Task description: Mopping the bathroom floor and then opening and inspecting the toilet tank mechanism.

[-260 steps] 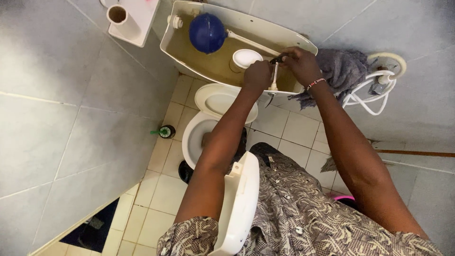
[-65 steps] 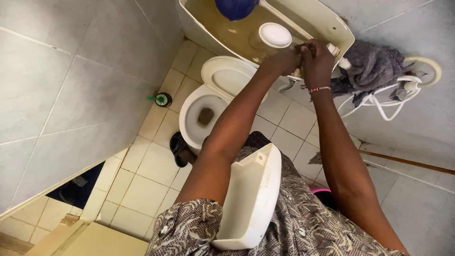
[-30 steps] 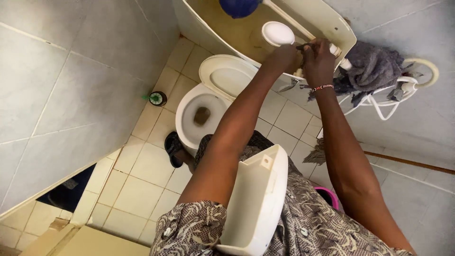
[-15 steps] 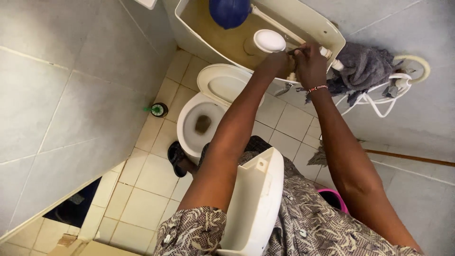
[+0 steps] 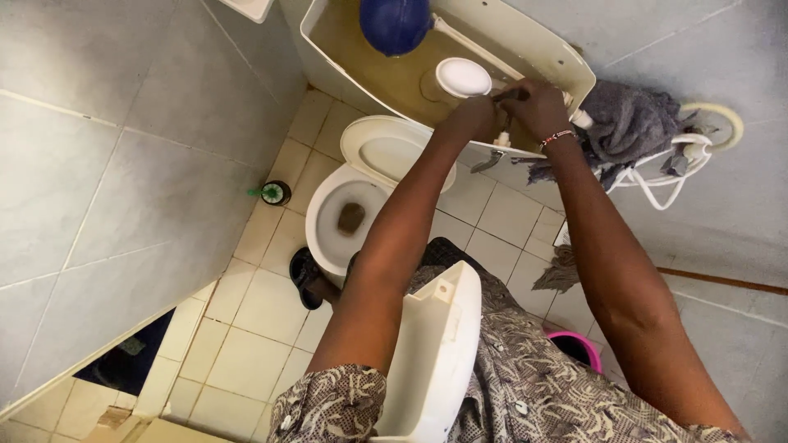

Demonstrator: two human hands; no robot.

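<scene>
Both hands reach into the open cistern [image 5: 525, 37], at its right end, close together. The left hand [image 5: 472, 115] is curled with fingers bent down over the cistern's front wall; what it grips is hidden under the knuckles, so I cannot tell what it holds. The right hand [image 5: 533, 102] is closed around a thin dark tool [image 5: 509, 95] — only a short end shows between the two hands. A beaded bracelet [image 5: 556, 137] sits on the right wrist.

Inside the cistern, a blue float ball [image 5: 394, 23] lies at the left end, with a pale rod [image 5: 476, 49] running from it toward the hands. A white round cap [image 5: 463, 77] stands in the middle of the cistern, just left of the left hand. The cistern's inner walls are stained brown.

The cistern lid [image 5: 431, 361] is off — it is tucked between the person's left arm and body, well below the cistern. Below the cistern stands the toilet bowl [image 5: 349, 217] with its seat [image 5: 390, 152] raised against the cistern front. A grey cloth [image 5: 628, 123] hangs just right of the cistern, beside a white hose [image 5: 673, 164] looped on the wall. Left of the bowl, on the tiled floor, stands a brush holder with a green handle [image 5: 272, 193]. A pink bucket rim [image 5: 579, 349] shows far below the cistern, beside the person's patterned clothing.
</scene>
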